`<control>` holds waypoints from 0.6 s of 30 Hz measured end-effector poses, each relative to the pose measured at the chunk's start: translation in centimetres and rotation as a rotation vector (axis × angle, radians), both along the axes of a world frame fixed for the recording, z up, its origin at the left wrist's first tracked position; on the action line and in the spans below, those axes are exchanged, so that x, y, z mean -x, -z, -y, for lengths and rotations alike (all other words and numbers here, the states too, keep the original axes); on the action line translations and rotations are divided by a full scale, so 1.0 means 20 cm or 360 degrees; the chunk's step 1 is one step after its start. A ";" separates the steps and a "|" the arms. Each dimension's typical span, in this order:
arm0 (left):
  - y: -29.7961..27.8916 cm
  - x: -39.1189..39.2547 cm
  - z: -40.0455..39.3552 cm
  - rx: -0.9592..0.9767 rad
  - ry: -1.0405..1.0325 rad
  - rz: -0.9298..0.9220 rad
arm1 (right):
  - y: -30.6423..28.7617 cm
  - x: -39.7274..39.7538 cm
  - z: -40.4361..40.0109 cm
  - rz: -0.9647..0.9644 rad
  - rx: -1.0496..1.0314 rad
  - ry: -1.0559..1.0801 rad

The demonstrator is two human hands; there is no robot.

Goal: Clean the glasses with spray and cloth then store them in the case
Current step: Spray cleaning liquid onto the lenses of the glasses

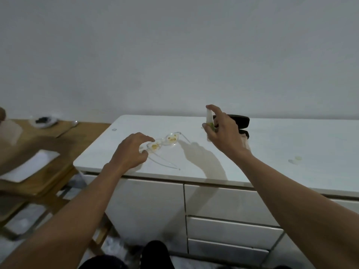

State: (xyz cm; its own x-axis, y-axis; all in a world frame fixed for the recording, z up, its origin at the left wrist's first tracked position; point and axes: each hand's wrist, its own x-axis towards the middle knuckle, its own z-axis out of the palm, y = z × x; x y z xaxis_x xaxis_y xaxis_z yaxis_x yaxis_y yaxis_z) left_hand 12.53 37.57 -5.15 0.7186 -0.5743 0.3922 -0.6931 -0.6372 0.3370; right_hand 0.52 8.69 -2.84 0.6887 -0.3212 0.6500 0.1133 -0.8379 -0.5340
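white surface [272, 152] carries everything. black case [236, 123] open behind right hand [225, 133], inside hidden, looks unfilled. glasses [165, 142] lie on surface, arms unfolded, lenses smeared yellow, at left hand [130, 152] fingertips; left grip curled, pinching frame end. right grip wrapped round spray bottle [209, 118], forefinger on top, nozzle toward glasses. judgement: spraying stage; wiping, storing still left. cloth not clearly visible.

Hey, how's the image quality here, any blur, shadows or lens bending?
Head view: dim, flat light; the right hand gripping the small white spray bottle casts a soft shadow on the glossy white cabinet top; the wooden table at left is blurred; wide-angle bending curves the cabinet edge; the clear-framed glasses look soft.
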 end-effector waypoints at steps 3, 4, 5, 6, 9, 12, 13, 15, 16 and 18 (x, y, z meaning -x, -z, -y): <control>0.07 -0.01 -0.04 0.0079 -0.0010 0.0020 | 0.01 -0.01 -0.03 -0.0034 -0.0036 -0.0042; 0.09 -0.01 -0.03 0.0117 -0.0018 0.0025 | 0.01 -0.01 -0.03 -0.0045 -0.0046 -0.0053; 0.11 -0.02 -0.03 0.0155 -0.0022 0.0041 | 0.01 -0.01 -0.03 -0.0061 -0.0053 -0.0057; 0.13 -0.02 -0.02 0.0187 -0.0026 0.0064 | 0.01 -0.01 -0.03 -0.0077 -0.0055 -0.0054; 0.16 -0.04 0.01 0.0278 -0.0020 0.0137 | 0.01 -0.01 -0.02 -0.0107 -0.0057 -0.0047; 0.18 -0.05 0.06 0.0369 -0.0022 0.0213 | 0.01 0.00 0.01 -0.0108 -0.0017 -0.0015; 0.18 -0.06 0.08 0.0446 -0.0042 0.0219 | 0.02 0.00 0.01 -0.0103 -0.0003 0.0001; 0.17 -0.08 0.12 0.0629 -0.0128 0.0161 | 0.02 0.02 0.02 -0.0090 0.0002 0.0029; 0.16 -0.08 0.14 0.0719 -0.0177 0.0104 | 0.02 0.02 0.02 -0.0088 -0.0006 0.0045; 0.13 -0.08 0.18 0.0899 -0.0260 -0.0089 | 0.02 0.03 0.03 -0.0105 -0.0021 0.0071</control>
